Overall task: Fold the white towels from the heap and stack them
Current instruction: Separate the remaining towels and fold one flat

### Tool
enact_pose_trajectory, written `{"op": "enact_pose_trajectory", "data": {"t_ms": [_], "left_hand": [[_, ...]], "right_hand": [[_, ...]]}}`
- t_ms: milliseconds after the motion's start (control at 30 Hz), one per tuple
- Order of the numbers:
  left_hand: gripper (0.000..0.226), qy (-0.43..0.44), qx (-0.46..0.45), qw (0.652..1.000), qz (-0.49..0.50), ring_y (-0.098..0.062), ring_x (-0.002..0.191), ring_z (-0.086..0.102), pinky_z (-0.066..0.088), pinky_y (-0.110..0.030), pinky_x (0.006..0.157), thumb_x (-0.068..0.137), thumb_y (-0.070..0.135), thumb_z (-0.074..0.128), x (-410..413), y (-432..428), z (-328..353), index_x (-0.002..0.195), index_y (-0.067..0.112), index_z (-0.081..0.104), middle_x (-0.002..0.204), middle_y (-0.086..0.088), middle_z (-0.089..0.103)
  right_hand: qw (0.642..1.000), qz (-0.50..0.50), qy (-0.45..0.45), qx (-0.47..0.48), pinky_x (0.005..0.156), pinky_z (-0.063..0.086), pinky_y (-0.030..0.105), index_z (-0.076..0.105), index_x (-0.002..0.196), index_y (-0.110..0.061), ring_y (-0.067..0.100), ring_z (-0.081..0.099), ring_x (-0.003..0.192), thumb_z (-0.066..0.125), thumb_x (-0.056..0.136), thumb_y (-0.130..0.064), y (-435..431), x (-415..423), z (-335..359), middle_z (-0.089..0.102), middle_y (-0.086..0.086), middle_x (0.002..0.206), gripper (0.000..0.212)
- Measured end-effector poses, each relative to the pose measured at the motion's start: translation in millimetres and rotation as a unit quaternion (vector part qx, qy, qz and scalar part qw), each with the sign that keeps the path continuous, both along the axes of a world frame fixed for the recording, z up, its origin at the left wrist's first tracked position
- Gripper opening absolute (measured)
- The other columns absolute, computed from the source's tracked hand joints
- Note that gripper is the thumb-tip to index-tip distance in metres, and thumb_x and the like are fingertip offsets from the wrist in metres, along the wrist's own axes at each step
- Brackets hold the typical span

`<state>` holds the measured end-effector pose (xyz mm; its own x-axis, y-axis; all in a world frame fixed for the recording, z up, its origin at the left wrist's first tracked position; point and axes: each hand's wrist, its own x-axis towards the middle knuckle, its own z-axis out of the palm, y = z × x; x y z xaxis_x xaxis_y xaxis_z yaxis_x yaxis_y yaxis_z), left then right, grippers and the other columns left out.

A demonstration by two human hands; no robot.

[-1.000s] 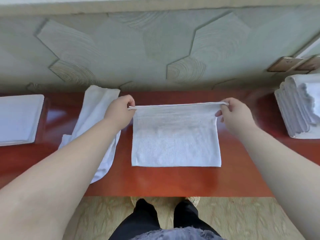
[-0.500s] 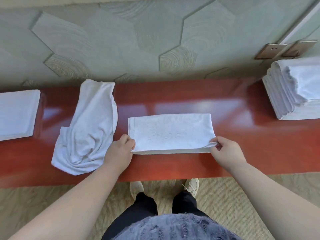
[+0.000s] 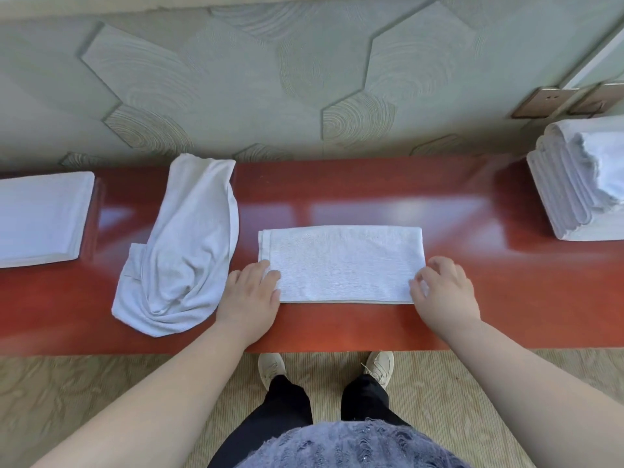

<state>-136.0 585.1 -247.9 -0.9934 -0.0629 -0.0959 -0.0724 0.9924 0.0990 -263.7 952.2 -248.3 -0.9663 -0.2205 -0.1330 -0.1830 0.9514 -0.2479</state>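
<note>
Red table [image 3: 371, 184] by patterned wall [image 3: 236, 79]. Rested left hand [image 3: 248, 298] and right hand [image 3: 442, 295] on near corners of folded towel [image 3: 341, 261], fingers [image 3: 270, 275] relaxed, apart, clasping nothing.

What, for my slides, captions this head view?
Left hand and right hand rest on near corners of a folded towel on a red table beside a crumpled towel.

White towel [image 3: 341, 261], red table [image 3: 337, 194] (hexagon-patterned wall [image 3: 236, 96]).

Glossy red surface [image 3: 371, 197], pale green wall [image 3: 236, 79] behind (raised hexagon pattern), two brown wall plates [image 3: 545, 102] upper right, beige woven floor [image 3: 101, 400]
</note>
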Motion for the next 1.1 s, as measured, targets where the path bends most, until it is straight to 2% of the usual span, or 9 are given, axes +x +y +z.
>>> {"op": "enact_pose_trajectory", "data": {"t_ms": [100,200,433,567,667,800,900,1000,1100], "left_hand": [[0.063,-0.072,0.009,0.997,-0.007,-0.030,0.156,0.026,0.021,-0.046,0.125,0.103,0.046,0.027,-31,11,2,0.159,0.020,0.036,0.170,-0.009,0.027],[0.072,-0.136,0.009,0.991,-0.017,-0.019,0.159,-0.017,-0.005,-0.040,0.130,0.107,0.054,0.018,-68,23,-5,0.166,0.022,-0.007,0.173,0.001,-0.018],[0.089,-0.165,0.017,0.980,0.106,-0.026,0.158,-0.021,-0.009,-0.046,0.129,0.098,0.075,0.016,-92,-8,-39,0.162,0.026,-0.020,0.171,-0.002,-0.027],[0.076,-0.179,0.016,0.976,0.126,-0.023,0.160,-0.015,-0.009,-0.049,0.128,0.105,0.063,0.016,-103,-18,-31,0.165,0.026,-0.011,0.173,-0.002,-0.020],[0.062,-0.128,0.052,0.973,0.182,-0.027,0.160,0.007,0.008,-0.048,0.128,0.108,0.050,0.036,-102,-26,-25,0.162,0.023,0.023,0.174,-0.005,0.006],[0.038,-0.084,0.076,0.973,0.200,-0.031,0.137,0.040,0.034,-0.043,0.111,0.097,0.045,0.064,-112,-37,-18,0.126,0.019,0.061,0.150,-0.005,0.042],[0.023,-0.105,0.130,0.958,0.231,-0.028,0.118,0.052,0.044,-0.039,0.098,0.091,0.041,0.071,-125,-42,-10,0.100,0.022,0.062,0.125,-0.004,0.055],[0.032,-0.106,0.254,0.924,0.266,-0.024,0.104,0.061,0.045,-0.031,0.085,0.090,0.030,0.075,-125,-40,-6,0.115,0.018,0.059,0.116,0.000,0.061],[0.035,-0.101,0.297,0.898,0.308,-0.021,0.094,0.062,0.047,-0.031,0.078,0.086,0.034,0.081,-113,-34,-8,0.110,0.014,0.065,0.102,0.002,0.064]], "right_hand": [[0.998,0.065,-0.026,-0.002,0.114,0.037,0.048,0.062,0.128,-0.020,0.033,0.041,0.141,0.038,0.096,-0.047,-28,-10,2,0.046,0.010,0.153,0.048],[0.985,0.140,-0.088,0.047,0.129,0.005,0.041,0.017,0.163,-0.025,0.023,-0.003,0.159,0.024,0.104,-0.049,-59,-18,-4,0.001,0.002,0.173,0.064],[0.971,0.167,-0.108,0.131,0.127,-0.011,0.046,-0.019,0.159,-0.039,0.027,-0.032,0.153,0.010,0.095,-0.075,-49,-29,-37,-0.032,-0.007,0.167,0.079],[0.986,0.090,-0.114,0.078,0.128,-0.007,0.046,-0.001,0.164,-0.032,0.028,-0.019,0.156,0.017,0.099,-0.066,-51,-36,-32,-0.015,-0.001,0.172,0.076],[0.993,-0.017,-0.113,0.022,0.126,0.014,0.047,0.021,0.162,-0.022,0.032,0.009,0.153,0.039,0.106,-0.044,-51,-49,-21,0.007,0.004,0.172,0.063],[0.995,-0.019,-0.091,0.046,0.103,0.037,0.047,0.047,0.143,-0.024,0.036,0.036,0.130,0.050,0.100,-0.024,-49,-90,-5,0.040,0.006,0.151,0.043],[0.981,-0.008,-0.164,0.102,0.094,0.039,0.043,0.057,0.124,-0.027,0.033,0.043,0.126,0.056,0.094,-0.029,-51,-128,9,0.059,0.006,0.127,0.030],[0.961,0.000,-0.235,0.147,0.089,0.044,0.037,0.061,0.107,-0.028,0.030,0.053,0.118,0.055,0.092,-0.040,-47,-143,19,0.066,0.001,0.114,0.021],[0.968,-0.058,-0.243,-0.001,0.076,0.045,0.033,0.058,0.109,-0.014,0.030,0.059,0.098,0.060,0.091,-0.035,-36,-133,19,0.065,0.005,0.107,0.027]]}}
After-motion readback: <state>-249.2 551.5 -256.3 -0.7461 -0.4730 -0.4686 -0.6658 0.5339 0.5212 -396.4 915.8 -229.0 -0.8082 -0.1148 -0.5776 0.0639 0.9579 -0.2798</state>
